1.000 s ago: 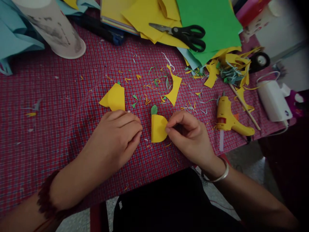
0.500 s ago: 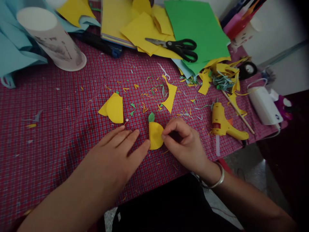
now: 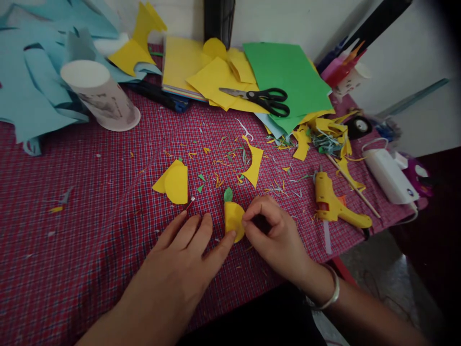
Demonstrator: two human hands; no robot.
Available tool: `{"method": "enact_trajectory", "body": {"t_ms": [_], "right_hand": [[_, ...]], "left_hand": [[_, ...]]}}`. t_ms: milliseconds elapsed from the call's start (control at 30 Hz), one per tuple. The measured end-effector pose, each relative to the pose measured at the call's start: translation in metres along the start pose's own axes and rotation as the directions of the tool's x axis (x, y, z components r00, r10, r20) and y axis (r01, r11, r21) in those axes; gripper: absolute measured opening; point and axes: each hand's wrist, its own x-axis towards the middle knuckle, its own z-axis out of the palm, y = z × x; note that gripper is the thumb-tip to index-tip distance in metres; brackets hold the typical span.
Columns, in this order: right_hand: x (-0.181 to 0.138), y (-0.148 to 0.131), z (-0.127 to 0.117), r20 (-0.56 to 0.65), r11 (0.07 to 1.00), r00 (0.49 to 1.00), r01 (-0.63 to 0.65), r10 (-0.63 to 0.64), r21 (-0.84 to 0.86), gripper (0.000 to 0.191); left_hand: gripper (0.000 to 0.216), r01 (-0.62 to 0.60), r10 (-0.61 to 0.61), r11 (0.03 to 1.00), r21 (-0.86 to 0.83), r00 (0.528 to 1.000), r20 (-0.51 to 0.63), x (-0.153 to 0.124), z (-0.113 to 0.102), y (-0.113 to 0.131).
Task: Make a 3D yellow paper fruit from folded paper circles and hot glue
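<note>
A folded yellow paper piece (image 3: 233, 218) with a small green leaf (image 3: 228, 194) at its top lies on the red checked tablecloth (image 3: 90, 230). My right hand (image 3: 275, 238) pinches its right edge between thumb and fingers. My left hand (image 3: 183, 262) lies flat on the cloth with fingers stretched out, one fingertip touching the piece's lower left edge. A second folded yellow piece (image 3: 173, 182) lies further back on the left.
A yellow glue gun (image 3: 333, 204) lies to the right, near a thin stick (image 3: 355, 185) and a white device (image 3: 389, 175). Black scissors (image 3: 264, 98) rest on yellow and green sheets (image 3: 288, 77) at the back. A paper cup (image 3: 101, 101) lies tipped at back left. Paper scraps (image 3: 230, 158) are scattered about.
My left hand opened from a loose fist and slid right until a fingertip reached the yellow piece. My right hand kept its pinch. The view tilted up, showing more of the back.
</note>
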Motion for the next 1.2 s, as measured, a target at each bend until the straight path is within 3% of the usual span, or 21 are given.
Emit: {"method": "enact_trajectory", "body": {"t_ms": [800, 1200], "right_hand": [[0.003, -0.0007, 0.0016, 0.033, 0.99, 0.998, 0.06, -0.056, -0.127, 0.02], [0.0028, 0.0, 0.0025, 0.024, 0.992, 0.997, 0.069, -0.067, -0.107, 0.017]], "left_hand": [[0.043, 0.041, -0.041, 0.998, -0.038, 0.999, -0.008, 0.0022, 0.0029, 0.0], [0.047, 0.036, -0.038, 0.998, -0.05, 0.998, -0.048, 0.0044, 0.0034, 0.0009]]}}
